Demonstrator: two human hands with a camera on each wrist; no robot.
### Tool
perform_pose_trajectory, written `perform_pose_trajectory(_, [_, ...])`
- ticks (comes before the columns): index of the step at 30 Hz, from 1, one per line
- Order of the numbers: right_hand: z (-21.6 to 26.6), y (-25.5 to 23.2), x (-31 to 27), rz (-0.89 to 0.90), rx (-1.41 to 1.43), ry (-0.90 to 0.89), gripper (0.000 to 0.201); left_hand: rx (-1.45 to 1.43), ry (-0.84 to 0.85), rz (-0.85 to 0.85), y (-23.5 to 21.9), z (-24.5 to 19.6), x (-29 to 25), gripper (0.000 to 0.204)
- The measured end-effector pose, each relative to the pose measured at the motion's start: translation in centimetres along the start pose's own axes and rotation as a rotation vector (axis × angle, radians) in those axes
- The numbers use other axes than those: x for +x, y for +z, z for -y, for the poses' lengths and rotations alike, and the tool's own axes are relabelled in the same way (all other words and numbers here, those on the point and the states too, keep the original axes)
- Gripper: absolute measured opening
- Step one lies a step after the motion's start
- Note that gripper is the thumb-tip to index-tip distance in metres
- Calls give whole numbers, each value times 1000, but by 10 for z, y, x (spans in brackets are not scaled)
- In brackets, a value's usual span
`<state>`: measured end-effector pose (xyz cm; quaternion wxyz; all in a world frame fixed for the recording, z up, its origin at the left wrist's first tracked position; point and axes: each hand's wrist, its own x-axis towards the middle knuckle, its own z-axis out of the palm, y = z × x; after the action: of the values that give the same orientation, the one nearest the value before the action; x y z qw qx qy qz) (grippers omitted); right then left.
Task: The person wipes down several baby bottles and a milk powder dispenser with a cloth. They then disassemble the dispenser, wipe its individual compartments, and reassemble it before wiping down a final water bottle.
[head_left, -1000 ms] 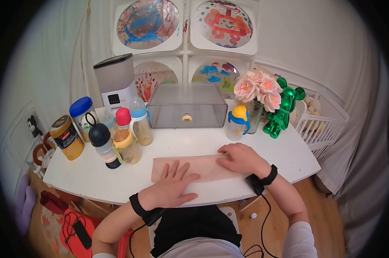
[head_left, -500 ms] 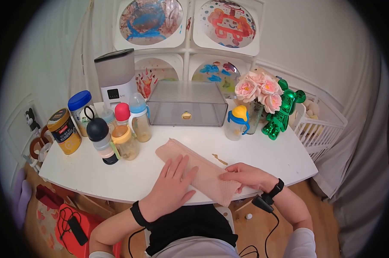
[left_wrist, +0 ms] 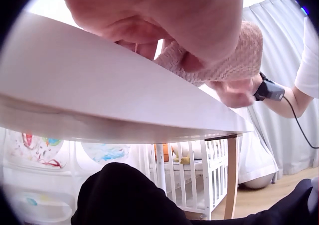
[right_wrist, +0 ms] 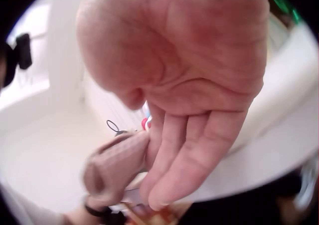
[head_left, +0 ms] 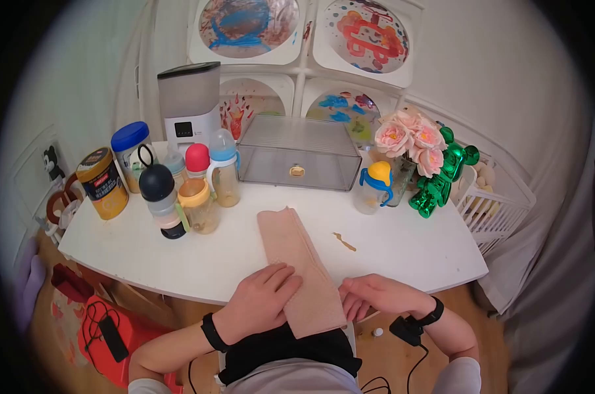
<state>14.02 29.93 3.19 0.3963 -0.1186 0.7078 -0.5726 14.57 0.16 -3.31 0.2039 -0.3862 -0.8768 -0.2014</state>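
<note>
A folded pink waffle-textured cloth point(head_left: 297, 262) lies slantwise at the table's near edge, its near end hanging over the person's lap. At its left edge, the left hand point(head_left: 261, 299) grips it with curled fingers; the left wrist view shows the thumb point(left_wrist: 194, 63) against the cloth point(left_wrist: 234, 55). The right hand point(head_left: 379, 295) is beside the cloth's right edge. Its fingers point(right_wrist: 184, 160) are fairly straight in the right wrist view, close by the folded cloth point(right_wrist: 119, 162). A thin brown streak point(head_left: 344, 241) shows on the white table point(head_left: 402, 256), right of the cloth.
Baby bottles point(head_left: 202, 207), a dark-topped bottle point(head_left: 159, 200) and a yellow tin point(head_left: 103, 184) stand at left. A grey clear box point(head_left: 297, 154) is at the back. Right of it are a sippy cup point(head_left: 374, 187), pink roses point(head_left: 412, 141) and a green bear figure point(head_left: 442, 174).
The cloth has turned from lying crosswise to slanting towards the person, and slid to the near edge. The brown streak came into view. Both hands moved nearer the body; the left fingers curled.
</note>
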Motion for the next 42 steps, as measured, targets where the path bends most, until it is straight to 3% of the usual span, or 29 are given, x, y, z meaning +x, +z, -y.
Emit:
perform_pose_trajectory(2, [2,-3,-7,-192,-800,-170,48,-19,31,-3,-6,4,-7,60])
perform_pose_trajectory(3, [1,1,-6,-231,-822,-266,69,-37,36,43,-10,6,-9,62])
perform_pose_trajectory(4, [-3,6,-5,-229,-822,-265,69,-55,46,90,-13,7,-11,63])
perform_pose_trajectory(6, [-10,21,0,-284,-1287,-644,86,-49,61,125,-19,6,-12,64])
perform_pose_trajectory(7, [-11,27,5,-254,-1318,-723,98,-44,76,160,-21,6,-13,65])
perform_pose_trajectory(8, [-14,33,10,-258,-1316,-723,98,-42,79,162,-22,6,-14,65])
perform_pose_trajectory(11, [-34,36,25,-366,-1355,-798,86,-27,104,165,-23,6,-17,60])
perform_pose_trajectory(13, [-42,28,34,-381,-1378,-951,67,-45,212,81,-26,9,-19,55])
perform_pose_trajectory(14, [-39,27,33,-377,-1375,-954,67,-43,208,82,-24,13,-22,55])
perform_pose_trajectory(16, [-28,25,28,-344,-1315,-946,45,-141,245,120,-17,18,-26,50])
perform_pose_trajectory(20, [-31,25,30,-334,-1147,-918,42,-193,215,44,-18,15,-22,49])
perform_pose_trajectory(22, [-33,25,30,-444,-916,-735,34,-375,55,32,-18,11,-21,45])
perform_pose_trajectory(23, [-36,27,35,-555,-877,-701,24,-336,61,-57,-15,11,-19,43])
perform_pose_trajectory(24, [-32,29,37,-558,-874,-701,24,-336,62,-54,-14,6,-15,43])
perform_pose_trajectory(25, [-24,28,41,-570,-791,-583,16,-416,-183,-83,-14,-2,-11,43])
perform_pose_trajectory(26, [-18,29,45,-580,-709,-467,22,-490,-430,-113,-14,-6,-7,44])
perform_pose_trajectory(27, [-18,27,54,-609,-681,-506,35,-553,-472,-190,-8,-1,-3,57])
perform_pose_trajectory(31, [-7,18,67,-555,-704,-329,28,-643,-561,-148,-7,16,7,66])
perform_pose_trajectory(33, [-6,16,72,-504,-390,-244,32,-797,-686,-107,-13,14,12,70])
perform_pose_trajectory(36, [-4,14,72,-504,-469,-201,33,-668,-563,-75,-15,7,8,83])
perform_pose_trajectory(40, [-10,9,81,-512,-446,-271,32,-739,-606,-81,-18,-4,8,96])
perform_pose_trajectory(42, [-1,20,69,-520,-371,-336,33,-810,-468,-174,-14,-9,3,101])
